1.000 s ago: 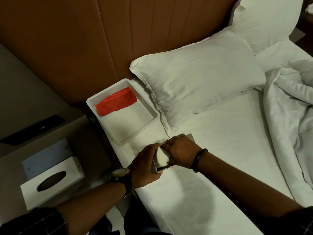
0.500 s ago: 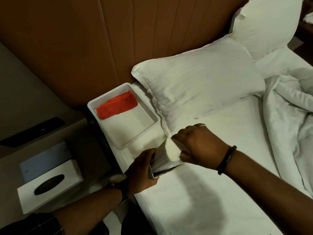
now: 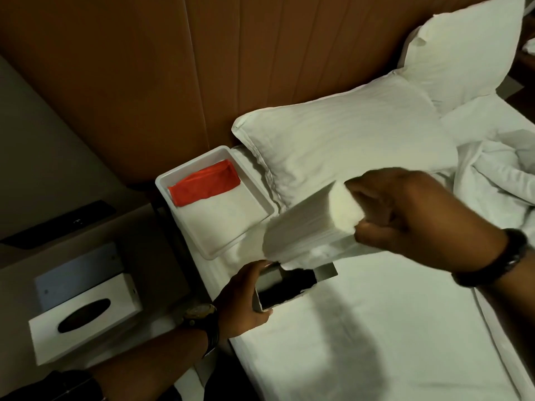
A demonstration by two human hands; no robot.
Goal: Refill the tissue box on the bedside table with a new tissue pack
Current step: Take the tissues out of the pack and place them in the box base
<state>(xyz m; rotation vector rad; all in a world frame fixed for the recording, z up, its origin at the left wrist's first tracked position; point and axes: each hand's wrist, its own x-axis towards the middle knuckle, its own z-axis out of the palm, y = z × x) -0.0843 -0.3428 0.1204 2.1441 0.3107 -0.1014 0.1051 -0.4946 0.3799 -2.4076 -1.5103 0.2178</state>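
Note:
A white stack of tissues [image 3: 309, 227] hangs above the bed, gripped at its far end by my right hand [image 3: 411, 215]. Below it my left hand [image 3: 240, 302] holds the torn silver wrapper [image 3: 289, 285], whose dark inside shows open and empty. The white tissue box [image 3: 84, 311] with a dark oval slot rests on the bedside table [image 3: 86, 233] at the lower left, apart from both hands. A red tissue pack [image 3: 202, 186] lies in a white tray [image 3: 208, 247] on the bed edge.
A white pillow [image 3: 347, 146] lies beyond the tray, with a second pillow [image 3: 460, 47] at the back right. A rumpled duvet [image 3: 498, 175] fills the right side. A brown headboard [image 3: 173, 68] runs behind, and a dark flat device [image 3: 58, 224] sits on the table.
My right hand has pulled the tissue stack up and right, fully out of the wrapper. My left hand stayed low, keeping the emptied wrapper on the bed.

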